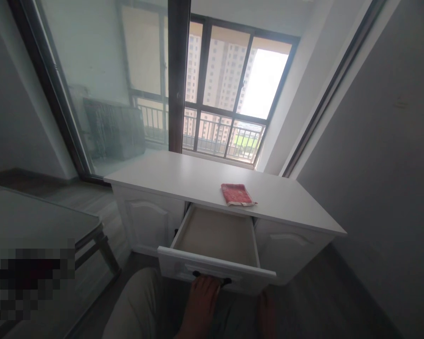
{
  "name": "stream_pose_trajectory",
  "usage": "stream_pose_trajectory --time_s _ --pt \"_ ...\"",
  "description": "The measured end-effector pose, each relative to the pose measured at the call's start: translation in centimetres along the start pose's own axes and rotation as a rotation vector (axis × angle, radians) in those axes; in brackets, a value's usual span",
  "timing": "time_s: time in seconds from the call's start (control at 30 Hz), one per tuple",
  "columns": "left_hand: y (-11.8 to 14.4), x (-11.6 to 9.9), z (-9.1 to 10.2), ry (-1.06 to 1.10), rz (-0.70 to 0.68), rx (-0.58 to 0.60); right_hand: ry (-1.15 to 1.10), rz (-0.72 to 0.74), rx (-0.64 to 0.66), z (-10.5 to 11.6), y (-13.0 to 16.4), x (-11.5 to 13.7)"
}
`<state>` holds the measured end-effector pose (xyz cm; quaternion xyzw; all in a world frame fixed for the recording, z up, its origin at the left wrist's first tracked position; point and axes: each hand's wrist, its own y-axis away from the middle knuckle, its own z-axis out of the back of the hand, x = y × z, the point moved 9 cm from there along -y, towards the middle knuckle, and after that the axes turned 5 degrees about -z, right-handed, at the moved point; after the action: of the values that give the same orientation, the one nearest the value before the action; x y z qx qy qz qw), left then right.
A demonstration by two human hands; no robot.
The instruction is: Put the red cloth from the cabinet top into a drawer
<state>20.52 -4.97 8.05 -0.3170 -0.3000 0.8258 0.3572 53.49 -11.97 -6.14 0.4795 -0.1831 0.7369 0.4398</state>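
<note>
The left hand (203, 301) curls its fingers over the dark handle (212, 275) of the open drawer (215, 230); the right hand (266, 313) hangs just beside, grip unclear.

You can read no text, label or number here; the red cloth (237, 194) shows only a blurred pattern.

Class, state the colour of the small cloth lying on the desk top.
The cloth is red with a pale pattern, seen best in the head view.
</note>
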Motion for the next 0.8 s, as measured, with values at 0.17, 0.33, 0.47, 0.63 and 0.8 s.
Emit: stream_pose_trajectory --time_s 0.17,0.33,0.47,0.63,0.8 --pt "3.9 2.6 3.5 0.212 0.176 -0.14 -0.181 -0.003 -0.188 6.4 -3.8 7.2" --pt "10.3 10.4 6.1 0.219 0.458 -0.087 -0.284 0.536 -0.078 8.0 -4.2 27.2" --pt "12.3 19.3 10.2 -0.022 0.757 -0.079 -0.021 0.987 0.067 2.2 -1.9 41.1" --pt "11.9 25.4 12.3 -0.247 0.848 0.036 0.556 0.883 0.264 -9.1 -2.4 46.7" --pt "13.7 26.1 9.6 -0.244 0.877 0.163 0.906 0.699 0.389 -15.1 -3.5 44.6"
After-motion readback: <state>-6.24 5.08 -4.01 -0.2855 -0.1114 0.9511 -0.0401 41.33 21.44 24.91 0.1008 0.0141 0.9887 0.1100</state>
